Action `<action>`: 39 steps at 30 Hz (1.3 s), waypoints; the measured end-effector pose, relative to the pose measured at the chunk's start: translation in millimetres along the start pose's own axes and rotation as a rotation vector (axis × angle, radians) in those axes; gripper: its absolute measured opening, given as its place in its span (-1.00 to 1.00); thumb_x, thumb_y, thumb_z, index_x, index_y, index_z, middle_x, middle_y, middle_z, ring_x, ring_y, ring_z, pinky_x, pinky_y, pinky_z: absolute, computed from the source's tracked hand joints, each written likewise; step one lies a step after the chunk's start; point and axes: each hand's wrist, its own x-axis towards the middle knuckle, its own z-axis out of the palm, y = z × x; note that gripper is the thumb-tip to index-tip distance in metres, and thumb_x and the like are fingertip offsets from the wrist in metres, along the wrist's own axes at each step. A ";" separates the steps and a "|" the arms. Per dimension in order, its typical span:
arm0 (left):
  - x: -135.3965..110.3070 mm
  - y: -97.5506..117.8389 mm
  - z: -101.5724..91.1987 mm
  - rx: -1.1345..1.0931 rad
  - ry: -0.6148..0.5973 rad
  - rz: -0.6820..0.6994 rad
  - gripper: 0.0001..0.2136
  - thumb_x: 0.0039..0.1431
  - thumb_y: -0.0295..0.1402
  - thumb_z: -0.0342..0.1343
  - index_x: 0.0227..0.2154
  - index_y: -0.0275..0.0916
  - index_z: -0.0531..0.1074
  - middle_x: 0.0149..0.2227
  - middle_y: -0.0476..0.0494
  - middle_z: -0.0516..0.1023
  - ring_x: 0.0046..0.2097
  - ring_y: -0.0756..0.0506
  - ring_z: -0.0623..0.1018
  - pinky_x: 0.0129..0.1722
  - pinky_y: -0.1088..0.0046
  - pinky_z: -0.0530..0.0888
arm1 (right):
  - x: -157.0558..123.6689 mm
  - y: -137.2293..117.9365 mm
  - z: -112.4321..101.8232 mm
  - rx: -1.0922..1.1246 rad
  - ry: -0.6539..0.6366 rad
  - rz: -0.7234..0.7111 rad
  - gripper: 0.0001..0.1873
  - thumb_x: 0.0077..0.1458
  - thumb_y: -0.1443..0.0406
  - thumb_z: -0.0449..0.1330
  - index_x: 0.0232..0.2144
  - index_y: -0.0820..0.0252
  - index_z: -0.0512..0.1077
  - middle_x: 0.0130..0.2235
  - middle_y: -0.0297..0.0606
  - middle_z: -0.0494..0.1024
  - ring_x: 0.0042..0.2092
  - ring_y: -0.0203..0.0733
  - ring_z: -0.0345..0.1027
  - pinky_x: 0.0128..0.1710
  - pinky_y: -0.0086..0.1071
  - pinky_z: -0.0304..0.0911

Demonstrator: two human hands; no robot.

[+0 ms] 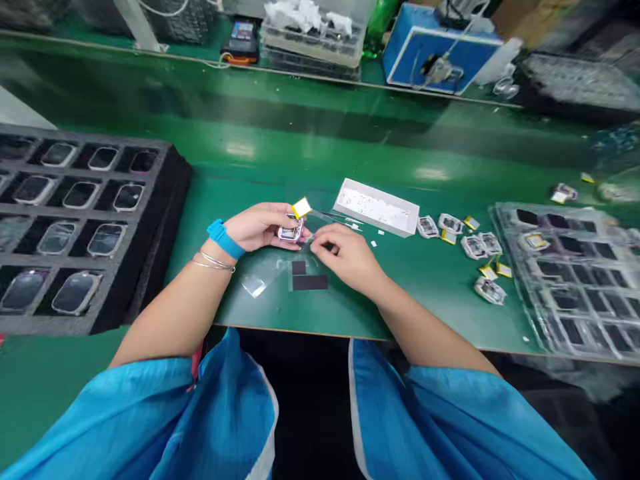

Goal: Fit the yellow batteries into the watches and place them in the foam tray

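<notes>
My left hand (260, 227) is closed around a small watch case (290, 230) whose inner parts face up. A yellow-edged battery (301, 208) sticks up from the case's far side. Close beside it, my right hand (345, 253) is pinched, thumb and forefinger together near the case; something small may be at the fingertips, but I cannot make it out. Below the hands lie dark adhesive pieces (310, 283) on a clear sheet. A small clear film (255, 286) rests left of them.
A white box (377, 207) with small bits stands beyond my right hand. Several open watch cases (474, 247) with batteries lie to the right, beside a clear compartment tray (575, 280). Black foam trays (167, 193) of watch cases rise at left. A shelf (200, 61) runs across the back.
</notes>
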 end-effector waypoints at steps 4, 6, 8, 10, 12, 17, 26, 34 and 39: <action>-1.8 2.2 0.9 0.032 -0.090 -0.056 -0.79 -0.07 -0.50 0.31 -0.30 -0.36 0.50 -0.34 -0.26 0.67 -0.27 -0.14 0.67 -0.19 0.25 0.64 | -6.0 -9.4 10.4 -0.166 -0.108 0.008 -0.92 0.06 0.41 0.31 -0.33 0.24 0.60 -0.09 -0.10 0.56 -0.01 0.00 0.42 0.11 -0.08 0.30; -0.4 0.0 0.8 0.056 -0.145 -0.091 -0.74 -0.10 -0.49 0.33 -0.28 -0.37 0.51 -0.33 -0.29 0.67 -0.29 -0.15 0.67 -0.17 0.23 0.63 | -7.3 -12.9 12.6 -0.219 -0.119 0.018 -0.91 0.08 0.40 0.30 -0.31 0.24 0.60 -0.08 -0.08 0.56 -0.02 0.01 0.41 0.11 -0.06 0.29; 1.9 -3.1 0.5 0.070 -0.181 -0.116 -0.72 -0.12 -0.48 0.36 -0.29 -0.37 0.50 -0.33 -0.31 0.67 -0.30 -0.16 0.67 -0.15 0.19 0.62 | -7.5 -15.0 12.9 -0.238 -0.122 0.031 -0.90 0.09 0.39 0.30 -0.30 0.24 0.61 -0.10 -0.08 0.55 -0.04 0.01 0.41 0.09 -0.07 0.30; 4.0 -5.4 0.1 0.074 -0.184 -0.127 -0.72 -0.15 -0.47 0.37 -0.31 -0.36 0.49 -0.34 -0.31 0.66 -0.30 -0.16 0.67 -0.15 0.18 0.62 | -7.0 -15.8 12.3 -0.238 -0.117 0.046 -0.90 0.09 0.38 0.31 -0.30 0.21 0.61 -0.11 -0.10 0.55 -0.04 0.01 0.41 0.06 -0.08 0.31; 5.1 -6.3 -0.1 0.072 -0.173 -0.129 -0.73 -0.16 -0.47 0.37 -0.33 -0.36 0.48 -0.34 -0.32 0.66 -0.30 -0.16 0.67 -0.16 0.18 0.62 | -5.8 -15.6 11.8 -0.227 -0.117 0.063 -0.91 0.09 0.37 0.32 -0.31 0.20 0.62 -0.13 -0.11 0.54 -0.04 0.01 0.41 0.06 -0.08 0.30; 5.2 -4.9 0.6 0.081 -0.168 -0.132 -0.74 -0.15 -0.48 0.36 -0.34 -0.36 0.49 -0.34 -0.33 0.66 -0.29 -0.18 0.67 -0.16 0.18 0.62 | -1.6 -14.2 12.7 -0.190 -0.131 0.132 -0.96 0.09 0.37 0.33 -0.34 0.22 0.60 -0.14 -0.13 0.51 -0.03 -0.01 0.39 0.07 -0.10 0.28; 4.9 -4.6 -0.2 0.068 -0.177 -0.129 -0.72 -0.14 -0.49 0.36 -0.29 -0.37 0.52 -0.32 -0.31 0.66 -0.30 -0.14 0.67 -0.22 0.31 0.63 | -1.8 -21.3 12.0 -0.246 -0.278 0.139 -0.83 0.29 0.33 0.11 -0.15 0.26 0.48 0.07 0.02 0.42 0.13 0.12 0.27 0.08 0.03 0.21; 2.3 -2.0 0.5 0.083 -0.167 -0.139 -0.77 -0.09 -0.50 0.32 -0.31 -0.34 0.50 -0.34 -0.24 0.66 -0.33 -0.13 0.66 -0.15 0.23 0.63 | -0.2 -2.6 -10.9 0.201 -0.324 -0.015 -0.89 0.23 0.28 0.15 -0.34 0.16 0.42 -0.08 -0.18 0.43 0.02 -0.12 0.35 0.13 -0.11 0.22; 1.9 -1.6 1.7 0.053 -0.158 -0.110 -0.75 -0.07 -0.50 0.31 -0.28 -0.34 0.48 -0.32 -0.26 0.66 -0.30 -0.13 0.66 -0.25 0.32 0.65 | 2.7 1.4 -31.7 0.521 -0.144 0.024 -0.74 0.12 0.09 0.29 -0.42 0.15 0.46 -0.21 -0.26 0.48 -0.13 -0.19 0.38 -0.02 -0.23 0.30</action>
